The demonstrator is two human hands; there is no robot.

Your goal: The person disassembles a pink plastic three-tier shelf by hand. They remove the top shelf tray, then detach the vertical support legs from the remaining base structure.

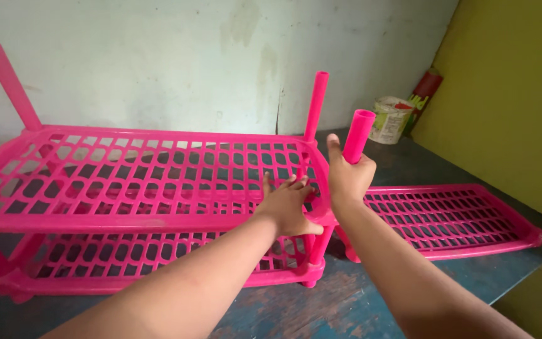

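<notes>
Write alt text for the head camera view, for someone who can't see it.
A person's right hand grips a pink plastic tube upright at the corner of a pink two-tier slatted rack, while the left hand presses flat on its top shelf. A loose pink shelf lies to the right on the dark surface.

Two packages are standing at the far right end of the dark shelf surface (409,160), tucked into the corner where the pale back wall (189,56) is meeting the yellow-green side wall (509,100); the nearer one is a squat, crumpled white carton (389,119) carrying green printing, and it is sitting upright. Just behind it, a taller, narrow red packet (424,93) with yellow and green patches is leaning against the side wall; its lower part is hiding behind the carton.
</notes>
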